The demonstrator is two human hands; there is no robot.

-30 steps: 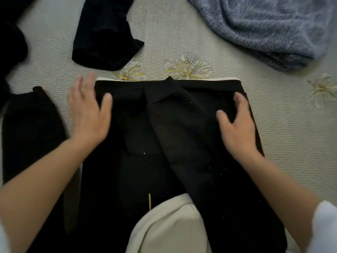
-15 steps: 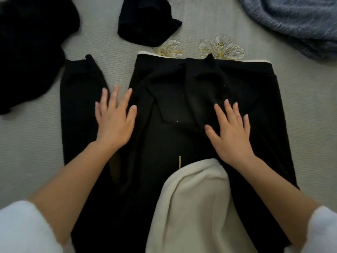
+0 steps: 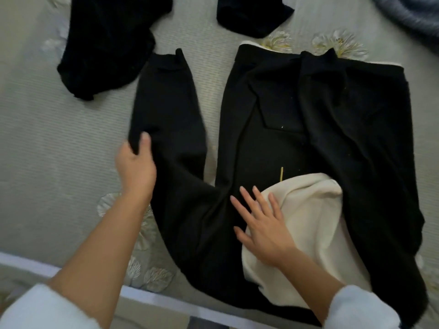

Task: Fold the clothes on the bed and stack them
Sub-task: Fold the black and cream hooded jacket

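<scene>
Fingers: left hand (image 3: 136, 167) pinches black sleeve (image 3: 166, 103) | right hand (image 3: 266, 231) spread flat on coat (image 3: 356, 138)

Flower-embroidered grey bedspread (image 3: 47, 138)

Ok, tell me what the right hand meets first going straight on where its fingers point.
The right hand rests on the black coat; onward, up-left, it would cross a narrow strip of bedspread, then likely meet the sleeve.
</scene>
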